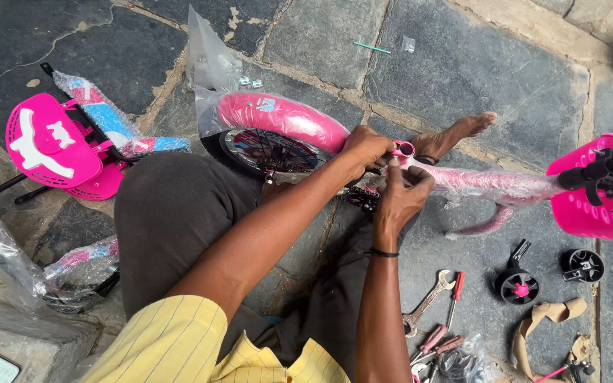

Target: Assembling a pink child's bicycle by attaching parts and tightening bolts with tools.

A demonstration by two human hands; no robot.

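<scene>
1. The pink frame, sleeved in clear film, lies across the paving and runs from the hands out to the right.
2. The left hand is closed over the frame just beside the open seat tube; its fingers are curled tight on the tube.
3. The right hand is pinched narrow just below that tube, fingertips together on something too small to be made out.
4. The frame is judged stiff and moderately heavy; the film is likely slippery, so a firmer hold would be had on the bare tube end or at the joints.
5. The rear wheel under its wrapped mudguard sits just left of the left hand; the spokes are thin and are better not gripped.
6. Below the right hand lie a spanner and a screwdriver; two stabiliser wheels lie further right.
7. Far right of the hands a basket and handlebar grip are cut off by the edge.
8. The chain area beneath the hands is hidden by the forearms, and what is being worked cannot be told.
9. A pink seat part lies well to the left.
</scene>
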